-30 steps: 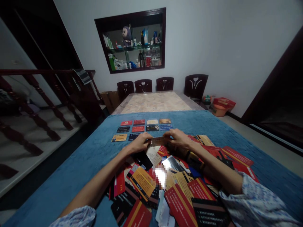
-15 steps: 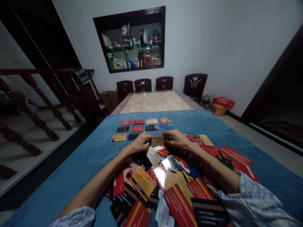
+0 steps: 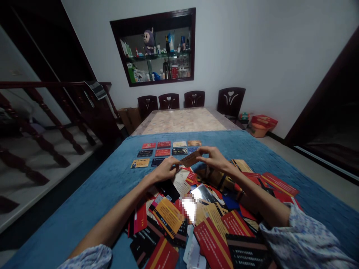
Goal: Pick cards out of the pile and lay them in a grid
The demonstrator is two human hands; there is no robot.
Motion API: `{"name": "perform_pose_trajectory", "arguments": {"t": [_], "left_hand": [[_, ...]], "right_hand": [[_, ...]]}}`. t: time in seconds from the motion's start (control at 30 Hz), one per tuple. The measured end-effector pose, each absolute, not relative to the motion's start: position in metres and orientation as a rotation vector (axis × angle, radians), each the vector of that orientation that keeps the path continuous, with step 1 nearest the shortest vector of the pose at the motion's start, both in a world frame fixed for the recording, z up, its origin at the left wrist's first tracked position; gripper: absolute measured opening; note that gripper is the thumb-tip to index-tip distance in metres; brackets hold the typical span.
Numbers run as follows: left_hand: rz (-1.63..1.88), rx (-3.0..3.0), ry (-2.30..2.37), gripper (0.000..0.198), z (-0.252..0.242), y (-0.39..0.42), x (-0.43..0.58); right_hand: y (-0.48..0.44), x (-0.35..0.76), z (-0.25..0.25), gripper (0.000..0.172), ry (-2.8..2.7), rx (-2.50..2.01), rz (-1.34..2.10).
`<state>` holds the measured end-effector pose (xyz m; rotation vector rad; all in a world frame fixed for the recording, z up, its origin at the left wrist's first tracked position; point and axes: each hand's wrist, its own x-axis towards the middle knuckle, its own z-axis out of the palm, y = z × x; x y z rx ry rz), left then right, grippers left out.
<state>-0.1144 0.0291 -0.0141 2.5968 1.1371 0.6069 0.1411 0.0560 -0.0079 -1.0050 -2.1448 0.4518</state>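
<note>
card rows (image 3: 163,152) on the cloth (image 3: 92,198) — behind the card pile (image 3: 168,216); chairs (image 3: 188,101) beyond the table (image 3: 179,121)

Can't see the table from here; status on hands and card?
Right hand grips tilted card. Left hand at card's left end. Loose card pile crowds near side.

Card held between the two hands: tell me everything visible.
The card is a thin, flat rectangle, brownish on the face toward the camera, plastic-looking, with markings too small to read. It is tilted, right end higher, raised above the card pile. The left grip touches its left end; the right grip pinches its right end.
</note>
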Motion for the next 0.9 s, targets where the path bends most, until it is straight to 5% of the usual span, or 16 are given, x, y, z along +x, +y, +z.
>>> {"name": "perform_pose_trajectory", "arguments": {"t": [0.53,0.9], "left_hand": [[1.168,2.438,1.161,0.011,0.003,0.012,-0.1],[1.047,2.493,1.032,0.005,-0.005,0.012,-0.098]], "right_hand": [[0.031,0.116,0.003,0.023,-2.403,-0.789,-0.34],[0.028,0.111,-0.003,0.015,-2.377,-0.816,-0.178]]}}
